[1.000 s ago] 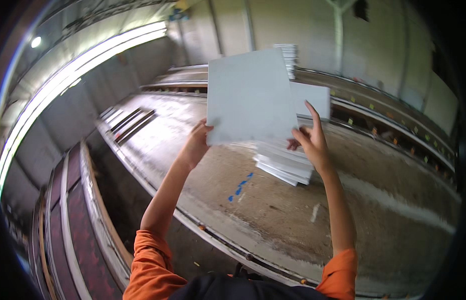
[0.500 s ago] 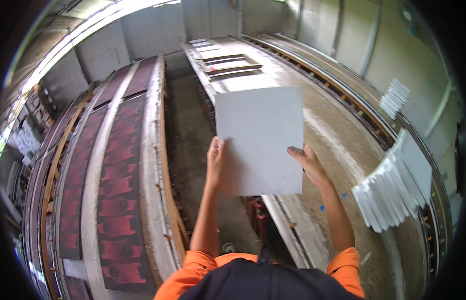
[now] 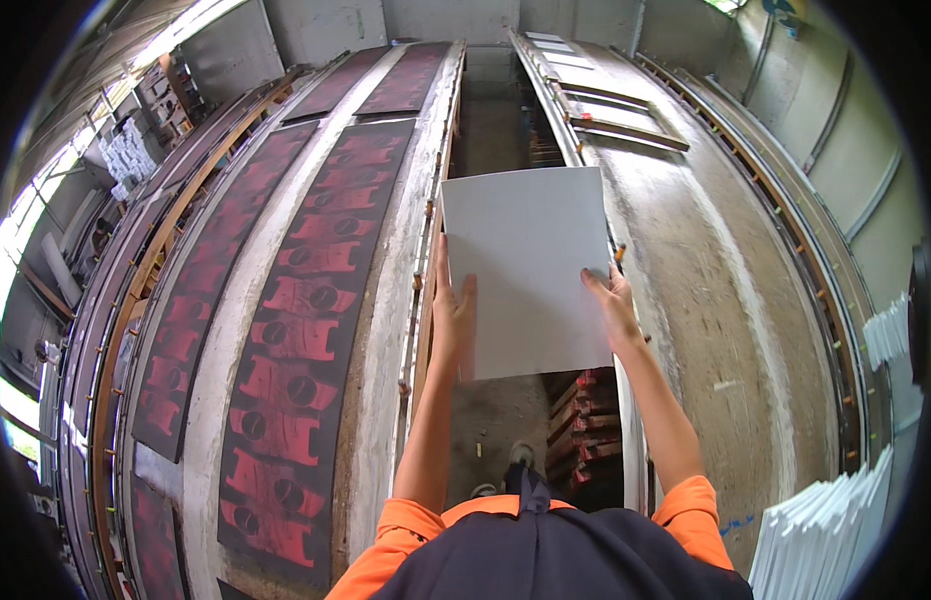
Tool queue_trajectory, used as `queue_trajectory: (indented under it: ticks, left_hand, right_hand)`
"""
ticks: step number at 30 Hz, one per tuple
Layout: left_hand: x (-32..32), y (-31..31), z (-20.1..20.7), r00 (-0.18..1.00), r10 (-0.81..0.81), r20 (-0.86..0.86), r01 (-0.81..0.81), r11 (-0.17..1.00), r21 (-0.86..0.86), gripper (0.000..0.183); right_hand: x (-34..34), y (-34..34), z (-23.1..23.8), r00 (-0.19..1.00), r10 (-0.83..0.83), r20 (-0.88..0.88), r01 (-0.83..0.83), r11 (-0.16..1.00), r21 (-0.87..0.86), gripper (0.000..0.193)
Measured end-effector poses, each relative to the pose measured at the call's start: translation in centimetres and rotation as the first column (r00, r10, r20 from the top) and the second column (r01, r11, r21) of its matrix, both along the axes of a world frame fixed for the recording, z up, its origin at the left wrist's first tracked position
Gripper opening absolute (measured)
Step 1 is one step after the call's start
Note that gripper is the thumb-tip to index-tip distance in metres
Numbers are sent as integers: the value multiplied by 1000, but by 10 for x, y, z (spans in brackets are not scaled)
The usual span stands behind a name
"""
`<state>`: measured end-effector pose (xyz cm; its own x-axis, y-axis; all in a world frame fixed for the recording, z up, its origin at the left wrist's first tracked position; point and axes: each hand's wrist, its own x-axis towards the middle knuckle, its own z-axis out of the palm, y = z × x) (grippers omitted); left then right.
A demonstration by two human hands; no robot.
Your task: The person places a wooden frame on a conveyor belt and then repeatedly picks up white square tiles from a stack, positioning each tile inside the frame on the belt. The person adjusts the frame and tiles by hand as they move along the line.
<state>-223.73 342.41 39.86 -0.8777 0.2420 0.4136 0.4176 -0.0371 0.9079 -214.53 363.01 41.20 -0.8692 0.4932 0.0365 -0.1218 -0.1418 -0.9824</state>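
A pale grey rectangular sheet (image 3: 530, 275) is held up in front of me, above the aisle between two long tables. My left hand (image 3: 453, 315) grips its left side, thumb against the near face and fingers along the edge. On the opposite side my right hand (image 3: 613, 305) pinches the edge, with the thumb on the face. Most fingertips are hidden behind the sheet. To the left lies the long table with dark fabric panels (image 3: 300, 370) bearing red printed shapes.
The right-hand table (image 3: 725, 330) has a worn brown top and wooden frames (image 3: 630, 130) near its far end. White sheets (image 3: 820, 530) stand fanned at the lower right. Red-marked wooden frames (image 3: 583, 420) are stacked beneath that table. Small pegs line the table edges.
My view has turned left, so the printed panels appear nearer the middle and the white sheets slide toward the right rim. The sheet, still in both hands, is now over the aisle.
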Motion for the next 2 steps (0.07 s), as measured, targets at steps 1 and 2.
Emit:
queue_trajectory:
  ticks: [1, 2]
  left_hand:
    - [-13, 8, 0, 999, 11, -49, -12, 1000, -28, 62]
    - [-22, 14, 1, 998, -37, 45, 38, 999, -38, 68]
  right_hand:
    - [-13, 8, -5, 1000, 1, -6, -1, 1000, -14, 62]
    - [-26, 15, -12, 1000, -2, 4, 2, 999, -42, 64]
